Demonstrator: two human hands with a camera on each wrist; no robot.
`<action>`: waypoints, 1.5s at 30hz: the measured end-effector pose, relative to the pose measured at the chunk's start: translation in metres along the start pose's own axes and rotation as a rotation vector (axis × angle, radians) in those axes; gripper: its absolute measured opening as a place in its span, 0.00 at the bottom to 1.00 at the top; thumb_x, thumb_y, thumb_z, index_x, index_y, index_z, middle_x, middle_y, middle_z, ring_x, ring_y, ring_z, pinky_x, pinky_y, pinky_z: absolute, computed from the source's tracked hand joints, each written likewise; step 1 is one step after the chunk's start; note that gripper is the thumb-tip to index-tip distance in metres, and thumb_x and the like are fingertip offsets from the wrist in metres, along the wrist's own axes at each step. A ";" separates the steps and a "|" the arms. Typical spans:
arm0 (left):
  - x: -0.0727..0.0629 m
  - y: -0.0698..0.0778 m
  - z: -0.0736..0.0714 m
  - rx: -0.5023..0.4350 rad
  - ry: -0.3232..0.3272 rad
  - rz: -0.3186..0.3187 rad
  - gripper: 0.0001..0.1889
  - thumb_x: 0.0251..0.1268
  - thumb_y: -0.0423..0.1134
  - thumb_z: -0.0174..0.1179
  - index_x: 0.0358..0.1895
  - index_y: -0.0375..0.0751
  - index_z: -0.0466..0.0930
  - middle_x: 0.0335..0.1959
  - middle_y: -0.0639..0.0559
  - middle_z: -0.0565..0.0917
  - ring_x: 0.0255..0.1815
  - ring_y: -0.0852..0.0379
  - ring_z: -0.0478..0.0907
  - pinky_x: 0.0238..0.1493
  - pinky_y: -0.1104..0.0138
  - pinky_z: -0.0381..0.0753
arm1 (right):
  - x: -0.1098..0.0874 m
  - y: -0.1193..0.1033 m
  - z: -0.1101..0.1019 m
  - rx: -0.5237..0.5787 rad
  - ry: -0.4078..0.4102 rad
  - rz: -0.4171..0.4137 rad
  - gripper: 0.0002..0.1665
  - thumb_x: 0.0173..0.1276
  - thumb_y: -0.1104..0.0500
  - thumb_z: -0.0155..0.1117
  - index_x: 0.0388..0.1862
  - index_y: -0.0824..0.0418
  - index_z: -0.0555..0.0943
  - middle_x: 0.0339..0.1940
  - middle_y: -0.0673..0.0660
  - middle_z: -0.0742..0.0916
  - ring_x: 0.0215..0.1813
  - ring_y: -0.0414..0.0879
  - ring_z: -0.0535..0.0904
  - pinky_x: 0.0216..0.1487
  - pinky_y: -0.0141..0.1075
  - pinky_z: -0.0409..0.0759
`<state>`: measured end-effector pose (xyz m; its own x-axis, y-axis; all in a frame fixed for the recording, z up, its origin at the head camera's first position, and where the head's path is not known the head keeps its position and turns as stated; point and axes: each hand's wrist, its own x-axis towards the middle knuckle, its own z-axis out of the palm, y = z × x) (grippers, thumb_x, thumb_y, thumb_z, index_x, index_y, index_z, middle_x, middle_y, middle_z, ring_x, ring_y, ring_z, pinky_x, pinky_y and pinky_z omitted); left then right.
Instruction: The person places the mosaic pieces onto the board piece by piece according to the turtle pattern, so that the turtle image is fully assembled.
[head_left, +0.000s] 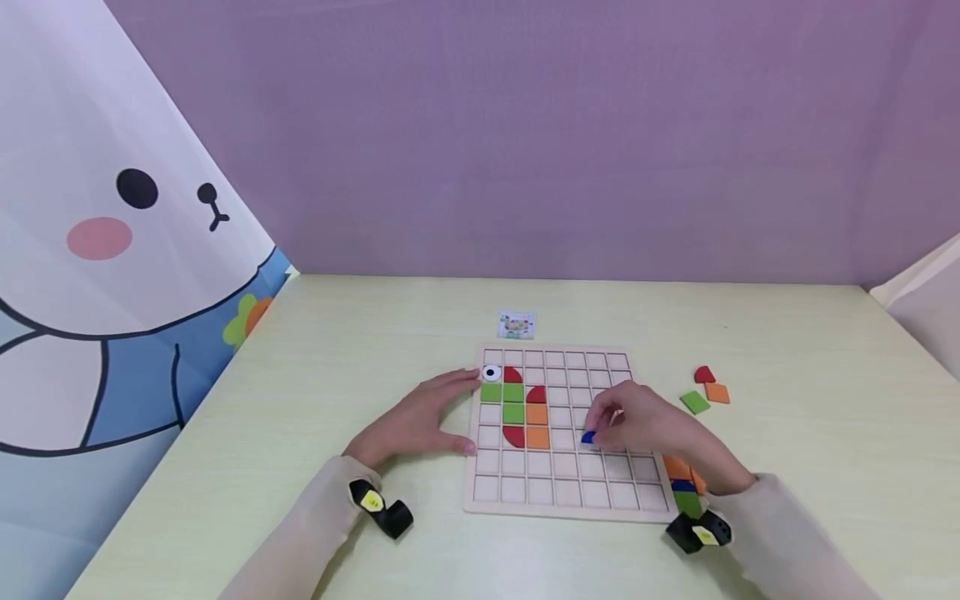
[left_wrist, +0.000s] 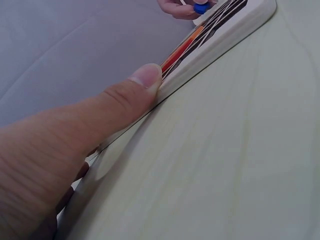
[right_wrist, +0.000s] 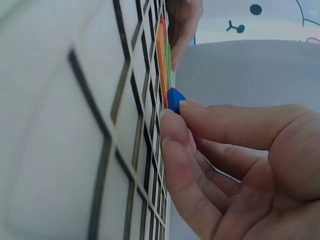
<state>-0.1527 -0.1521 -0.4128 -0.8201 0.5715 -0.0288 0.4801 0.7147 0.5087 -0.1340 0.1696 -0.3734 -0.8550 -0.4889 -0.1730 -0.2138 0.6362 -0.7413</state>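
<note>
A pale wooden grid board [head_left: 570, 514] lies on the table. My left hand [head_left: 420, 422] rests at its left edge, fingers and thumb spread, the thumb pressing the rim in the left wrist view. Between thumb and fingertips, my right hand [head_left: 637, 417] pinches a small blue piece [right_wrist: 175, 99] with a curved edge, close over the squares right of the middle. Set in the board's left part are a white eye piece [head_left: 491, 373], several green squares [head_left: 513, 413], orange squares [head_left: 537, 437] and red quarter-round pieces [head_left: 513, 436].
A small printed card [head_left: 516, 325] lies behind the board. To the right are a loose red piece [head_left: 704, 375], an orange piece [head_left: 717, 392] and a green piece [head_left: 695, 402]. More orange, blue and green pieces [head_left: 686, 502] lie partly under my right forearm. A purple cloth backdrop [head_left: 570, 150] stands behind.
</note>
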 end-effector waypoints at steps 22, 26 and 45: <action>0.000 0.003 -0.002 -0.005 0.003 0.003 0.50 0.45 0.61 0.70 0.73 0.47 0.60 0.76 0.54 0.58 0.77 0.49 0.52 0.75 0.51 0.54 | 0.011 -0.031 0.031 0.039 -0.064 -0.054 0.04 0.55 0.70 0.66 0.28 0.62 0.82 0.24 0.51 0.84 0.25 0.41 0.75 0.30 0.33 0.76; -0.001 0.003 -0.002 -0.013 0.003 0.002 0.50 0.45 0.61 0.70 0.72 0.46 0.60 0.75 0.53 0.58 0.77 0.49 0.51 0.74 0.50 0.55 | 0.011 -0.035 0.036 0.067 -0.084 -0.047 0.04 0.56 0.71 0.65 0.28 0.64 0.82 0.22 0.52 0.84 0.23 0.41 0.77 0.28 0.33 0.77; -0.001 0.004 -0.001 -0.013 -0.005 0.001 0.50 0.45 0.61 0.70 0.73 0.46 0.60 0.76 0.53 0.58 0.77 0.48 0.50 0.75 0.50 0.54 | 0.009 -0.041 0.047 0.018 -0.025 -0.022 0.06 0.57 0.69 0.68 0.24 0.59 0.83 0.22 0.49 0.83 0.24 0.41 0.75 0.27 0.32 0.75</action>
<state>-0.1502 -0.1500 -0.4097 -0.8181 0.5741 -0.0326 0.4768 0.7091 0.5195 -0.1106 0.1110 -0.3748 -0.8379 -0.5176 -0.1731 -0.2236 0.6148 -0.7563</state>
